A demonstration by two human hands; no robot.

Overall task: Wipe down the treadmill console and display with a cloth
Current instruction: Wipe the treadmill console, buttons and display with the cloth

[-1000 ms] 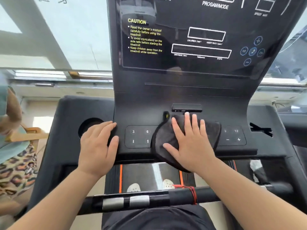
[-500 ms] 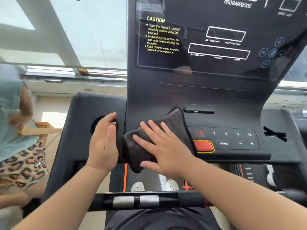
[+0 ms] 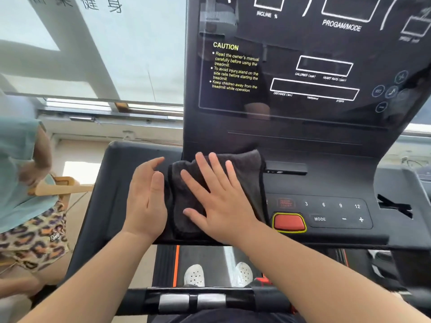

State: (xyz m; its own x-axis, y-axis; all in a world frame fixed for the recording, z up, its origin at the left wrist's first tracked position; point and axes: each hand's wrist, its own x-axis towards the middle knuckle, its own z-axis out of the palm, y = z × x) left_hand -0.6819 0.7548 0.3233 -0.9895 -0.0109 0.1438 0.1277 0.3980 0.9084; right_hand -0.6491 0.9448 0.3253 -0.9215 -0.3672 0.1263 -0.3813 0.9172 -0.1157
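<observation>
A dark grey cloth (image 3: 247, 173) lies on the left part of the black treadmill console (image 3: 326, 183), covering the left keypad. My right hand (image 3: 217, 199) presses flat on the cloth with its fingers spread. My left hand (image 3: 147, 201) rests on the console just left of the cloth, fingers straight, its edge touching the cloth's border. Above stands the glossy black display (image 3: 303, 73) with yellow caution text. A red stop button (image 3: 289, 222) and the right keypad (image 3: 338, 212) show to the right of the cloth.
A handlebar with silver sensor plates (image 3: 192, 301) crosses in front of me, above the belt and my white shoes (image 3: 194, 275). Another person (image 3: 25, 183) stands at the far left beside a wooden hanger. A slot (image 3: 394, 206) sits at the console's right side.
My right hand has slid the cloth leftward from the console's centre over the left keypad, uncovering the red button and right keys. My left hand has turned on edge beside the cloth.
</observation>
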